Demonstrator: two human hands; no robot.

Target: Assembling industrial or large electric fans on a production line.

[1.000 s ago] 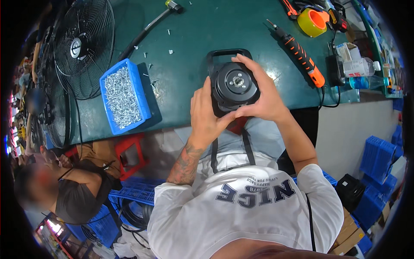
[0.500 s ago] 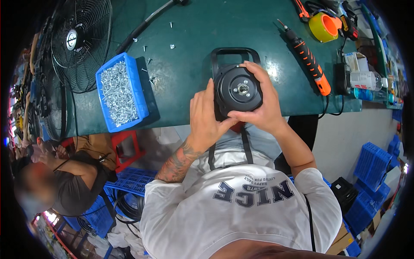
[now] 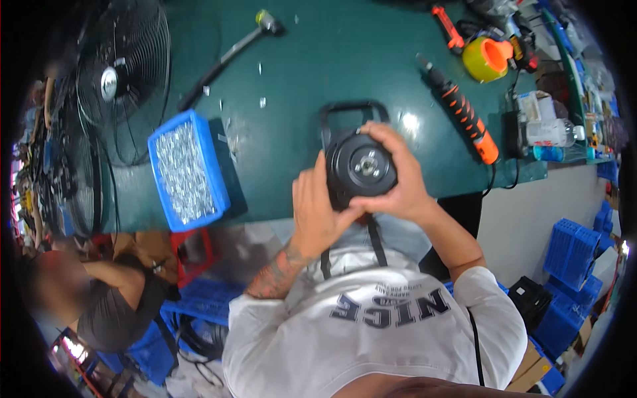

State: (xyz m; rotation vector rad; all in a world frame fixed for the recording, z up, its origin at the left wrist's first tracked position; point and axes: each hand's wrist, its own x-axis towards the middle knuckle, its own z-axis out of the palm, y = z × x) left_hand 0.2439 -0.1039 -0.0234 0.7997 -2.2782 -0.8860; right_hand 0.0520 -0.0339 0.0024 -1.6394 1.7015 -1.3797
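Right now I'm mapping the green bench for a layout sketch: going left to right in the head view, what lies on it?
Black fan → blue tray of screws → round black part held in both hands → orange-handled electric screwdriver → clear plastic bottle.

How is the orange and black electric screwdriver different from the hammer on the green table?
The electric screwdriver is thick, orange and black, with a cable at its end; the hammer is thin, dark, with a pale head. The screwdriver lies right of the hands, the hammer far left. Both lie flat on the table, untouched.

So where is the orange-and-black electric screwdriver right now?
In the head view, the screwdriver lies on the green bench, right of the black round part held in both hands, below the orange cone.
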